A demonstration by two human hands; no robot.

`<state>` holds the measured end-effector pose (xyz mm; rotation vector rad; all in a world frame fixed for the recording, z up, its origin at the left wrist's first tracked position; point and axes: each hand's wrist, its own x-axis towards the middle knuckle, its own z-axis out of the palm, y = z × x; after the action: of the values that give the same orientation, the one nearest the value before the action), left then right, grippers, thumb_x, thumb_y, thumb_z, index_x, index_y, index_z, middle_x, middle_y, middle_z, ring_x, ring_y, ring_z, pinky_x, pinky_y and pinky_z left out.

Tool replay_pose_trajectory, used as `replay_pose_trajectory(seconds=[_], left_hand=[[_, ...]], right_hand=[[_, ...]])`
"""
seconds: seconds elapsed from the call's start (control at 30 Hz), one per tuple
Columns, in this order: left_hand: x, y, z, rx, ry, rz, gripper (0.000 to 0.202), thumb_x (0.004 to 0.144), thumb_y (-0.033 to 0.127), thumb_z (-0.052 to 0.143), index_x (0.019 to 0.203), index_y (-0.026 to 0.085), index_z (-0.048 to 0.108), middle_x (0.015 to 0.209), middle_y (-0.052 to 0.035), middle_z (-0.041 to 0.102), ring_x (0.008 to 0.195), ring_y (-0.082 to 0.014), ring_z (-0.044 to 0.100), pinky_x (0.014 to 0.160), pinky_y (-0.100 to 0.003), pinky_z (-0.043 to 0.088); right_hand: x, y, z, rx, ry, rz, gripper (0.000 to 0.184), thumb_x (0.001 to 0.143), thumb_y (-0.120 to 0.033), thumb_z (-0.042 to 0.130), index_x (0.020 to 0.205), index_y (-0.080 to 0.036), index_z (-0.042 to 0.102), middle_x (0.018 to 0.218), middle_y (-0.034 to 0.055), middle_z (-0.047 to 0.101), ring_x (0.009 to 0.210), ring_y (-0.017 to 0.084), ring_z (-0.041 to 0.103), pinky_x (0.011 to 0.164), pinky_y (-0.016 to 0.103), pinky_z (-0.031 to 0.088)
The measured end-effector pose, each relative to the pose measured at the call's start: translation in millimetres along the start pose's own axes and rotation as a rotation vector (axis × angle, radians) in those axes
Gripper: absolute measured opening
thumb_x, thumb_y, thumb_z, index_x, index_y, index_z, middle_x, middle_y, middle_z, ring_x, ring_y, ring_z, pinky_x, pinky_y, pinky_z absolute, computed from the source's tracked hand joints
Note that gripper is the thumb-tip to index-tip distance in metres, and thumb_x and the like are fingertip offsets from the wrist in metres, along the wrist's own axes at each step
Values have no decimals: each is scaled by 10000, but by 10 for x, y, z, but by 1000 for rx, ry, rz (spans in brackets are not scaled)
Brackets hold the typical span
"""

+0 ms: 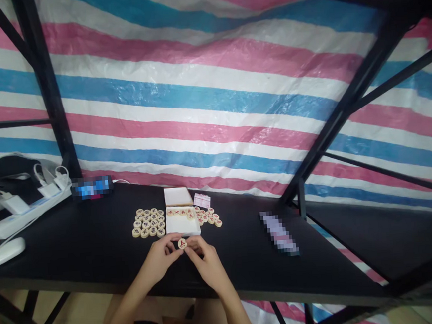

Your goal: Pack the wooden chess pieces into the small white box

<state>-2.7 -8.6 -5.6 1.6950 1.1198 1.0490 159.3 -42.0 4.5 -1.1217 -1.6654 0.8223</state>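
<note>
Both hands meet over the black table [96, 251] and pinch one round wooden chess piece [182, 243] with a red mark. My left hand [160, 259] grips its left edge and my right hand [205, 260] its right edge. Just beyond them lies a white open box [182, 223] with a few red-marked pieces along its far side. A group of several dark-marked pieces [148, 222] lies left of the box. Several red-marked pieces [208, 216] lie to its right. The box lid [177, 196] rests behind it.
A white power strip [25, 212] with plugged chargers and a white mouse [8, 251] sit at the table's left end. A small pink slip [201, 200] lies beside the lid. Black frame bars [333, 128] rise at right, with a striped tarp behind.
</note>
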Motion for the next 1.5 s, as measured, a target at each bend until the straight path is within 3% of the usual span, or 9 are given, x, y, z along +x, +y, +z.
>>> replay_pose_trajectory(seconds=[0.17,0.27,0.33,0.43,0.6,0.7,0.9,1.13,1.5], left_hand=[[-6,7,5,56,-6,35,326,695,227,612,1008,155,665,660,5,618,562,-131,522,548,-231,404],[-6,-17,16,131,46,106,344,728,219,582,1065,186,642,994,-69,657,621,-132,561,596,-255,458],[-6,-50,28,196,70,137,352,764,226,555,1108,212,624,1224,-95,573,670,-134,580,682,-294,496],[-7,-100,49,285,54,137,357,799,242,541,1150,234,608,1331,-92,506,746,-153,608,835,-351,495],[-11,-98,68,411,23,136,336,817,233,530,1140,230,621,1313,-82,530,1103,-241,551,988,-398,414],[-15,-71,68,447,15,156,317,815,210,527,1113,223,634,1279,-85,551,1175,-249,503,1021,-411,382],[-17,-88,72,436,26,166,283,803,196,546,1064,237,649,1247,-70,566,1150,-239,522,1015,-406,393],[-17,-74,65,435,15,153,274,811,204,536,1058,239,650,1262,-71,559,1159,-242,518,1016,-403,392],[-17,-65,61,439,11,151,265,816,208,534,1048,231,659,1262,-72,562,1155,-243,524,1020,-406,389]], right_hand=[[5,44,17,9,20,26,196,866,-368,534,935,-197,601,864,42,702,802,176,657,683,250,478],[50,64,-11,0,79,32,177,863,-351,530,917,-194,593,852,46,701,775,176,657,668,249,481],[141,61,-51,-59,131,21,155,864,-329,514,900,-196,585,826,42,696,744,172,650,665,251,481],[373,48,-103,-261,197,-1,137,859,-275,495,929,-197,582,829,32,689,702,159,633,670,253,473],[768,72,-62,-792,51,20,202,854,-182,490,1031,-192,584,845,42,694,779,173,636,670,242,445],[874,109,-17,-937,17,40,188,852,-184,503,998,-176,622,822,87,686,806,212,630,656,267,439],[889,181,-42,-1043,19,25,192,875,-208,493,948,-135,654,920,153,658,932,250,580,745,309,440],[906,238,-21,-1077,-12,-26,221,887,-263,500,875,-135,679,900,140,658,929,251,574,796,324,435],[871,200,-32,-1038,-25,-94,202,885,-230,486,948,-171,669,920,97,645,887,219,575,756,287,433]])
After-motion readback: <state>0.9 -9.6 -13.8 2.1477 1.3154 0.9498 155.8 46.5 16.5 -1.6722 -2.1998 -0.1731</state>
